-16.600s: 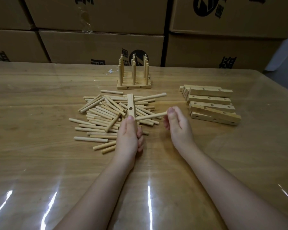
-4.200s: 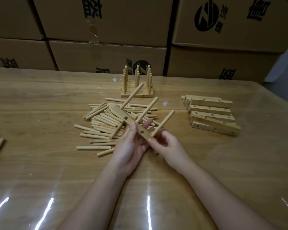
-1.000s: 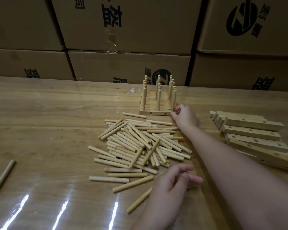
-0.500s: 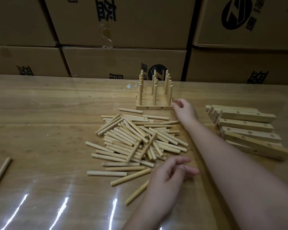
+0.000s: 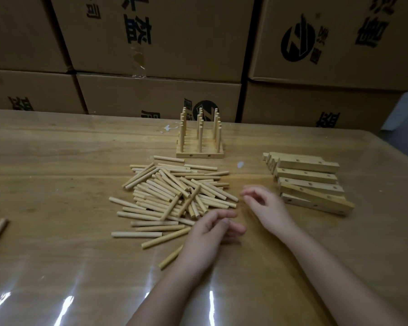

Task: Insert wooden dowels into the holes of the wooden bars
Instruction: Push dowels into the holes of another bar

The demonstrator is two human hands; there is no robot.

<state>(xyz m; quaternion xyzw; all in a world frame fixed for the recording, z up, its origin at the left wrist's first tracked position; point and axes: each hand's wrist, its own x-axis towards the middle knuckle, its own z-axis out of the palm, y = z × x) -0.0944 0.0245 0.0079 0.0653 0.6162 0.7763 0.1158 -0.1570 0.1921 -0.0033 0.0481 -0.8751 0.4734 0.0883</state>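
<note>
Here we hold nothing, left hand and right hand loosely curled at the worktop; the bars lie crosswise beside our right hand, the nearer one, dowels before the left.

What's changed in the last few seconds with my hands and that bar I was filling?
The bar with three dowels, held in both hands four seconds ago, now stands let go at the front of the finished bars. The right hand has drawn back from it toward you, empty. The left hand stayed by the dowel pile, empty. Pile and stack of bare bars unchanged.
</note>
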